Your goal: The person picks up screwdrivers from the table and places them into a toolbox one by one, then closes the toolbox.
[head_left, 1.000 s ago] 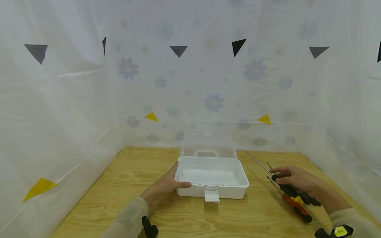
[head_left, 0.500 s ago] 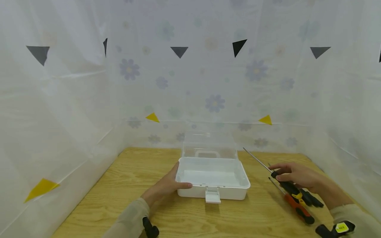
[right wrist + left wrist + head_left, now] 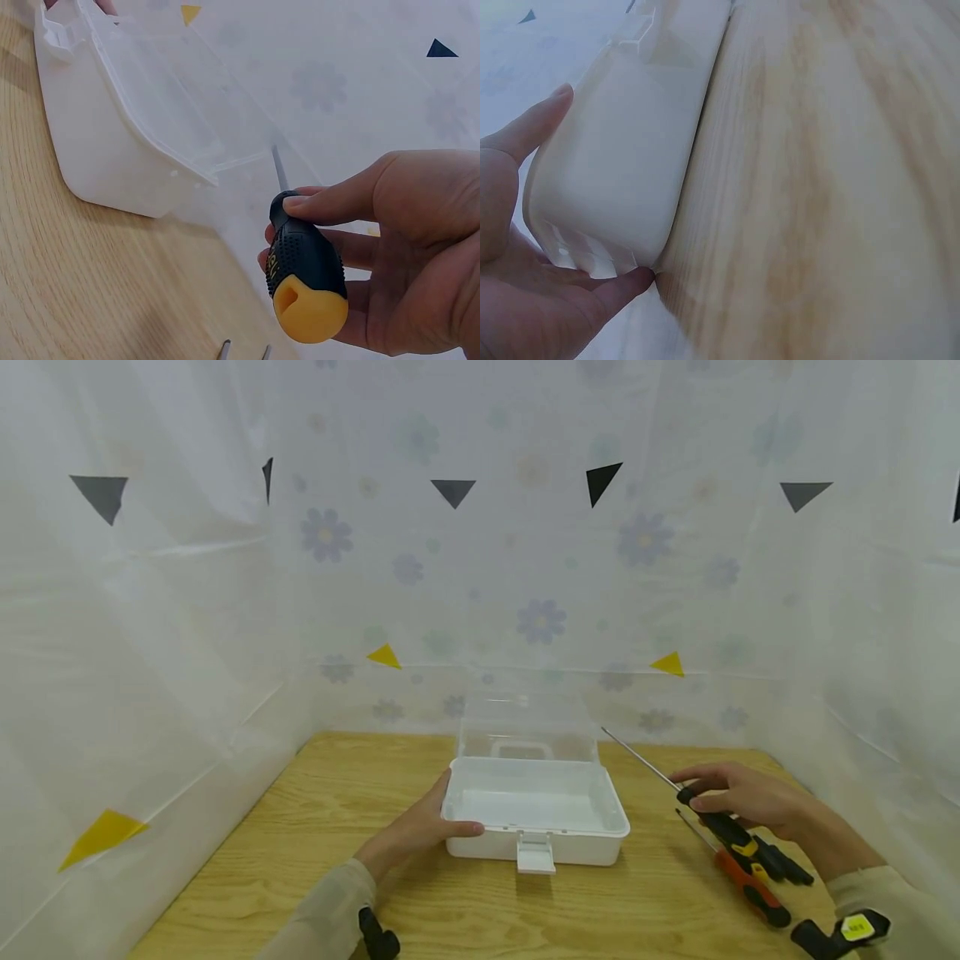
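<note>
A white plastic box (image 3: pixel 537 839) stands mid-table with its clear lid (image 3: pixel 525 727) raised at the back. My left hand (image 3: pixel 417 831) grips the box's front left corner (image 3: pixel 615 180), thumb (image 3: pixel 611 289) under the edge and fingers (image 3: pixel 536 124) along the side wall. My right hand (image 3: pixel 742 793) holds a screwdriver by its black handle (image 3: pixel 304 259) with a yellow end cap; the thin shaft (image 3: pixel 637 754) points up and left towards the box's right back corner. The box (image 3: pixel 105 142) looks empty.
Two more screwdrivers lie on the wooden table (image 3: pixel 337 793) under my right wrist: an orange-and-black one (image 3: pixel 750 885) and a black one (image 3: pixel 786 865). White flowered sheets (image 3: pixel 525 568) wall the table on three sides. Black wrist mounts (image 3: pixel 377 937) sit on both sleeves.
My right hand has raised the screwdriver a little and carried it left, towards the box. The left hand and the box have stayed where they were.
</note>
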